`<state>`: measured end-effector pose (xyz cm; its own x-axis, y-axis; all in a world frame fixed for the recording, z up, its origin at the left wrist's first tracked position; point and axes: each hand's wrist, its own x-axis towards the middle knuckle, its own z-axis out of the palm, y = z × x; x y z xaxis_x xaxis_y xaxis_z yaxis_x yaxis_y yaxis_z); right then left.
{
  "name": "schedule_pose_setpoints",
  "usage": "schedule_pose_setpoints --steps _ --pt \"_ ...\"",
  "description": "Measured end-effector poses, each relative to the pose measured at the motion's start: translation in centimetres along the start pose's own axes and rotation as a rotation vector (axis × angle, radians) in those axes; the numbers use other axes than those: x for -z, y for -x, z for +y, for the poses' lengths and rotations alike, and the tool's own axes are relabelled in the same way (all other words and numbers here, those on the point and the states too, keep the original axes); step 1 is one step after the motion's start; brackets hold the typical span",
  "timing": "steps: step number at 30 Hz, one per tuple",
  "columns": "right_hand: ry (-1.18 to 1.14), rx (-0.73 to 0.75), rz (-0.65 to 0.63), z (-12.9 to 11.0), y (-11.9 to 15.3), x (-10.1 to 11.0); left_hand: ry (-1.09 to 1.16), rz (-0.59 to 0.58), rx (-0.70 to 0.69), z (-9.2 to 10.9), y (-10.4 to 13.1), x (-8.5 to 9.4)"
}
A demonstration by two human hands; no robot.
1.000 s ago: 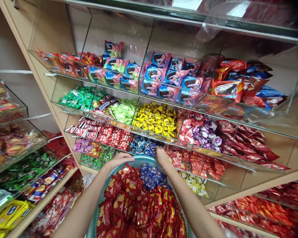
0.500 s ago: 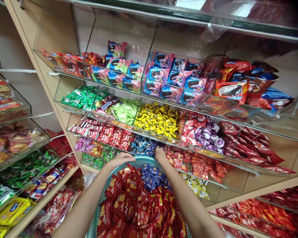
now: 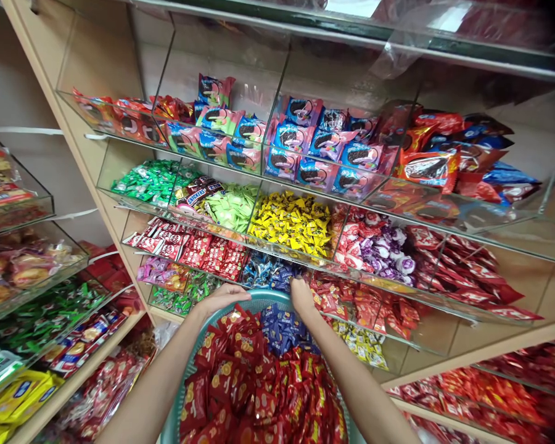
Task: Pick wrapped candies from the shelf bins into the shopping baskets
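Note:
A green plastic basket stands close below me, filled with red-wrapped candies and a patch of blue-wrapped candies at its far side. My left hand lies curled over the far left rim, fingers hooked on the edge. On the far right rim my right hand is closed, its knuckles up and its fingertips hidden. Just beyond both hands is a shelf bin of blue-wrapped candies.
Tiered shelves with clear dividers rise ahead, holding yellow candies, green candies and packaged cookies. Another shelf unit with bagged snacks is on the left. Red packets fill low shelves at the right.
My right hand has shifted slightly to the right and down, nearer the rim. The shelves have slid a little left in view; my left hand and the basket are nearly unchanged.

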<state>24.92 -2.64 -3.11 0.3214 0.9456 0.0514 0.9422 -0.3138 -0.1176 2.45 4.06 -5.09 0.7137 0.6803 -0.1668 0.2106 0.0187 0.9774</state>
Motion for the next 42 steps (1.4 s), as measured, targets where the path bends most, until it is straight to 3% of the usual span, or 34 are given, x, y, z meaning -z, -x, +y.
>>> schedule_pose_setpoints --steps 3,6,11,13,16,21,26,32,42 --pt "-0.082 0.022 0.081 0.9 0.8 0.6 0.002 -0.009 0.004 -0.3 -0.2 0.1" --pt "-0.418 0.031 0.152 1.7 1.7 0.9 0.003 -0.003 -0.003 -0.5 -0.3 0.1" --pt "-1.207 -0.123 -0.11 1.9 4.1 0.4 0.021 0.012 0.021 -0.4 -0.2 0.0" --pt "-1.365 -0.167 -0.183 1.9 5.2 0.1 0.016 0.014 0.029 -0.4 -0.2 0.0" --pt "-1.43 -0.174 -0.195 2.3 6.4 -0.5 -0.003 0.02 0.024 -0.5 -0.3 0.0" --pt "-1.193 -0.091 -0.105 4.6 7.9 -0.6 0.019 0.008 0.03 -0.5 -0.3 0.0" --pt "-0.777 0.101 -0.113 7.0 9.2 0.6 0.025 0.003 0.036 -0.2 0.0 0.0" --pt "-0.384 0.282 -0.126 8.0 9.6 1.6 0.007 -0.003 0.027 -0.1 0.1 0.0" --pt "-0.019 0.228 -0.204 8.0 9.8 1.7 0.019 -0.02 0.031 0.1 0.1 0.0"
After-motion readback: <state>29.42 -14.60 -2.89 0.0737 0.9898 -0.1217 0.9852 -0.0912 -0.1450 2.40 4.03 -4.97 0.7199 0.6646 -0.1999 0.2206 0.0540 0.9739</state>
